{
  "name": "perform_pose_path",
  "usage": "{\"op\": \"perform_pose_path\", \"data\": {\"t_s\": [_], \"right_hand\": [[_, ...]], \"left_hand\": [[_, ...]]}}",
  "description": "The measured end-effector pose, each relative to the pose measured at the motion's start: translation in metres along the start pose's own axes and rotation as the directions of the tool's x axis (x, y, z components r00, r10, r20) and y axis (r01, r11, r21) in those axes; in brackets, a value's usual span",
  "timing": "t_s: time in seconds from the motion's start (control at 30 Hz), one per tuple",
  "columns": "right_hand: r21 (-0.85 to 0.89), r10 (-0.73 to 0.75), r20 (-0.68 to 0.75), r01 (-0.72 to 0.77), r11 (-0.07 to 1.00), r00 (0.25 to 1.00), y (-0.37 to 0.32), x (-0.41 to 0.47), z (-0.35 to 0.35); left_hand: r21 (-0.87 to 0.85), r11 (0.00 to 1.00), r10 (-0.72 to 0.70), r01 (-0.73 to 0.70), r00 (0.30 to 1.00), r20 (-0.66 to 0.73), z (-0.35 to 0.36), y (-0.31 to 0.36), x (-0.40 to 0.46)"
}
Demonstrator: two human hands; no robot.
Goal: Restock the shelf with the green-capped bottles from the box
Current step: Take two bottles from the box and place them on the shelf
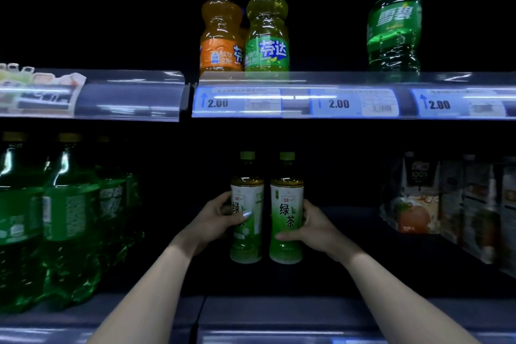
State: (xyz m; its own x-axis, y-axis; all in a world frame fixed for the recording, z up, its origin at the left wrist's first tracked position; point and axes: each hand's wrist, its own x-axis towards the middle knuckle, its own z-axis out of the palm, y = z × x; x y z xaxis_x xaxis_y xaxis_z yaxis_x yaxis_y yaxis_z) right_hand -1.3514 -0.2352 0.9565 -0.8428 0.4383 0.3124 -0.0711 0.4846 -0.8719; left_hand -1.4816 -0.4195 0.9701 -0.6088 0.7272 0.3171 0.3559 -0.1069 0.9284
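Left hand (216, 218) grips left green-capped bottle (247, 207), right hand (315, 225) grips right green-capped bottle (286, 208); both upright, side by side on lower shelf (321, 313).

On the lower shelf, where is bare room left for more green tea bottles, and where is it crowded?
Bare room lies on the lower shelf either side of the two green tea bottles held by the left hand and right hand. Large green soda bottles crowd the left end, juice cartons the right.
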Motion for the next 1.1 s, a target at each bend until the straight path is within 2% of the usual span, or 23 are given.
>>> {"op": "perform_pose_path", "data": {"t_s": [0.17,0.3,0.47,0.63,0.7,0.77,0.87,0.93,1.03,1.1], "right_hand": [[-0.058,0.006,-0.041,-0.009,0.998,0.999,0.005,0.025,0.013],[-0.075,0.003,-0.049,-0.007,0.997,0.999,0.01,0.035,0.013],[-0.017,0.033,-0.019,-0.033,0.999,0.999,0.013,0.035,0.012],[-0.03,0.043,-0.01,-0.043,0.999,0.999,0.009,0.033,0.013],[-0.075,0.069,0.045,-0.066,0.995,0.997,0.007,0.029,0.014],[-0.099,0.088,0.079,-0.08,0.992,0.993,0.006,0.023,0.019],[-0.065,0.116,-0.001,-0.116,0.991,0.993,-0.003,0.001,0.023],[-0.105,0.128,-0.096,-0.138,0.985,0.987,-0.015,-0.021,0.027],[-0.209,0.116,-0.25,-0.17,0.963,0.961,-0.037,-0.064,0.037],[-0.208,0.074,-0.287,-0.138,0.968,0.955,-0.049,-0.106,0.051]], "left_hand": [[0.065,0.997,0.047,-0.037,0.987,-0.151,0.009,-0.008,0.02],[0.071,0.996,0.067,-0.053,0.976,-0.209,0.008,-0.015,0.028],[0.106,0.993,0.085,-0.058,0.959,-0.27,0.012,-0.019,0.027],[0.12,0.993,0.048,-0.018,0.967,-0.251,0.014,-0.015,0.023],[0.072,0.997,0.01,0.005,0.979,-0.204,0.015,-0.013,0.017],[0.066,0.998,0.002,0.012,0.977,-0.213,0.01,-0.011,0.007],[0.146,0.987,-0.024,0.067,0.96,-0.278,-0.002,-0.004,-0.022],[0.228,0.969,-0.02,0.092,0.953,-0.301,-0.008,0.005,-0.047],[0.383,0.924,0.074,0.025,0.968,-0.241,-0.013,0.018,-0.096],[0.493,0.867,0.165,-0.068,0.974,-0.156,-0.013,0.022,-0.137]]}}
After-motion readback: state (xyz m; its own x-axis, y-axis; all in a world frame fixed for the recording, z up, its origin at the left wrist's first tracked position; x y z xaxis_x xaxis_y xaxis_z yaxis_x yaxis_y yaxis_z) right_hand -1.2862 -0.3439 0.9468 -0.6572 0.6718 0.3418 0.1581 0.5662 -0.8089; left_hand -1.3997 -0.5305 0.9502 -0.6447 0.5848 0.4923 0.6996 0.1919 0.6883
